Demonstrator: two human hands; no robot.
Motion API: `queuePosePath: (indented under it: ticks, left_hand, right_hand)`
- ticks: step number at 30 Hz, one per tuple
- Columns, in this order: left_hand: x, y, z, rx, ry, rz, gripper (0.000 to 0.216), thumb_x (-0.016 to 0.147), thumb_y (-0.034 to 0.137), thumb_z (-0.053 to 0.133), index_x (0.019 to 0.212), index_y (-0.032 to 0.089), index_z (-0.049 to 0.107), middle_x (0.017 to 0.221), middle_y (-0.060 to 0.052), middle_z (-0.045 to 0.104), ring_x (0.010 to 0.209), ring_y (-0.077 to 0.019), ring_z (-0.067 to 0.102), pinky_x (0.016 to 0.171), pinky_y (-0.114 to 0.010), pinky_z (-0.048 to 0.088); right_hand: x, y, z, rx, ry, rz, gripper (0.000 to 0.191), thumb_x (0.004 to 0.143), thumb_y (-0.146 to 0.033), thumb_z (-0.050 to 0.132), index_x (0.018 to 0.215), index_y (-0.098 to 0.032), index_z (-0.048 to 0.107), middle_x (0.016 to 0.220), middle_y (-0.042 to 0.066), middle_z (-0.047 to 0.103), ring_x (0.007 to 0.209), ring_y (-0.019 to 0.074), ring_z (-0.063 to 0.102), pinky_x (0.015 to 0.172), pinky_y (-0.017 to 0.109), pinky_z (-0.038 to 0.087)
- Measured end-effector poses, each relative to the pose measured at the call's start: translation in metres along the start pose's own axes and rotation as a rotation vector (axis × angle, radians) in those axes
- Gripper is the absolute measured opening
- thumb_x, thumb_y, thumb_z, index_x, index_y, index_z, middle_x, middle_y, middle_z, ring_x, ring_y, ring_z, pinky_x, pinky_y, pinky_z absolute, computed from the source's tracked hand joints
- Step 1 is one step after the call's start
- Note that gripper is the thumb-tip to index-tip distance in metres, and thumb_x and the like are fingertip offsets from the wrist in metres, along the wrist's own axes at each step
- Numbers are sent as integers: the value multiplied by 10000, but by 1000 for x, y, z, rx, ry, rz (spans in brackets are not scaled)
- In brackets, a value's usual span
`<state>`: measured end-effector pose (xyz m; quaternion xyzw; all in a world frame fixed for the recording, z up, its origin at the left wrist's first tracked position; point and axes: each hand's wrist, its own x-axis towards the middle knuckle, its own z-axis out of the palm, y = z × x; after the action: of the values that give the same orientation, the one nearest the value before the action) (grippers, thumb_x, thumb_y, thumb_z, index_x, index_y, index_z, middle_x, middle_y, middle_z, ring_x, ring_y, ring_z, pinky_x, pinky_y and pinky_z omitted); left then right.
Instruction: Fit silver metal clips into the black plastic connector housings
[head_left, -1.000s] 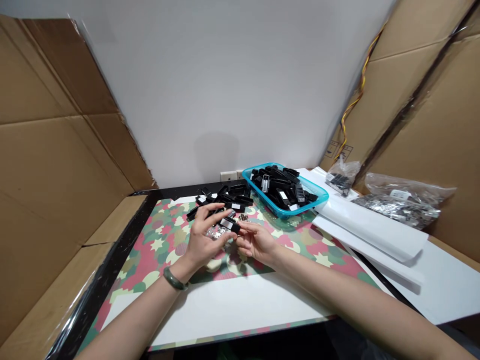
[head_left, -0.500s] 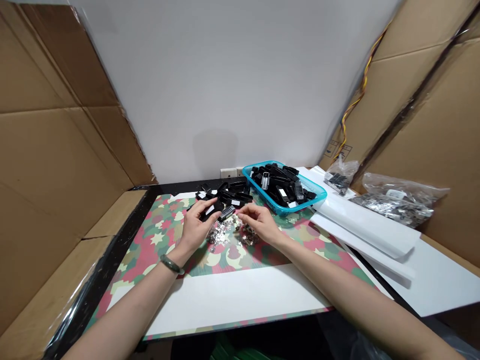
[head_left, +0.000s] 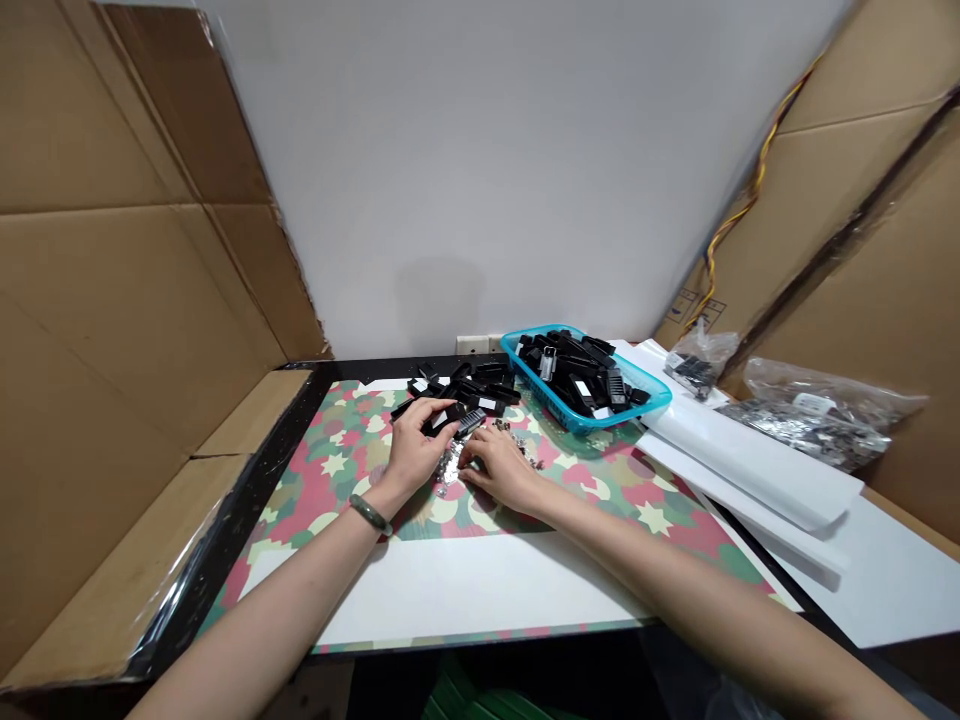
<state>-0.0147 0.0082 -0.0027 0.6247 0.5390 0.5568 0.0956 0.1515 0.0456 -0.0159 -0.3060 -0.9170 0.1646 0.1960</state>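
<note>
Black plastic connector housing, with a ribbed grey face, lies gripped in the left hand, whose fingers close over it from above. Just beside that hand, the right hand curls low, fingertips down among a scatter of small silver metal pieces (whether it has hold of one, the view doesn't settle). Just beyond the right hand's fingers, a smaller cluster of the same metal pieces sits on the mat. Past the left hand's fingers is a loose heap of black plastic housings, and to the right of that heap stands a shallow turquoise plastic basket filled with more of them. Under everything, a pink-and-green camouflage mat runs out toward a white board nearer the wrists. Farther right, beyond the basket, sits a clear plastic bag of silver metal pieces.

The loose silver pieces are the weak spot: a brush of the right hand could spread them into the black heap or off across the busy mat pattern, where they would be hard to see. The housing could also slip if the left hand's grip eases.
</note>
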Motion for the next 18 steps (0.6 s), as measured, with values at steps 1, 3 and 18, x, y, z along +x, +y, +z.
queuePosePath:
  ticks: [1, 3, 18]
  left_hand:
    - [0, 0, 0, 0, 4, 2, 191, 808, 181, 671, 995, 191, 709, 1027, -86, 719, 979, -225, 658, 858, -348, 508]
    - [0, 1, 0, -1, 11, 2, 190, 801, 170, 675, 987, 190, 709, 1021, -85, 721, 981, -224, 656, 869, -351, 503]
    - [-3, 3, 8, -635, -181, -615, 458, 635, 372, 861, 1023, 156, 751, 919, -85, 731, 793, -179, 643, 700, -283, 495]
  right_hand:
    - [0, 1, 1, 21, 9, 3, 68, 821, -161, 741, 834, -171, 675, 932, 57, 635, 951, 233, 544, 851, 365, 396]
    - [0, 4, 3, 80, 34, 4, 99, 801, -136, 752, 813, -170, 659, 915, 44, 645, 936, 223, 552, 849, 359, 392]
    - [-8, 10, -28, 503, 559, -144, 113, 872, -173, 625, 819, -192, 722, 786, 46, 695, 646, 149, 601, 579, 265, 462]
